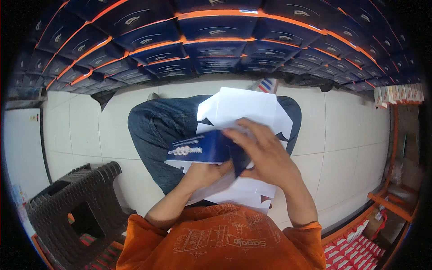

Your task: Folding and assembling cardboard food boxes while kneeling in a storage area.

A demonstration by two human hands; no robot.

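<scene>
A partly folded carton (202, 150), dark blue outside and white inside, is held above my lap. My left hand (204, 174) reaches into it from below left, its fingertips partly hidden by the blue panels. Across the carton's right end lies my right hand (270, 157), slightly blurred, fingers over the top edge and thumb underneath. Flat white carton blanks (240, 108) with cut flaps rest on my legs beneath and beyond the hands. Another white sheet (238, 191) shows close to my body.
Rows of dark blue boxes (220, 32) on orange-edged shelving stand ahead. Stacked dark plastic stools (76, 202) are at the left. Red and white packages (355, 247) sit low at the right, near an orange metal frame (391, 207). Pale tiles (351, 135) cover the floor.
</scene>
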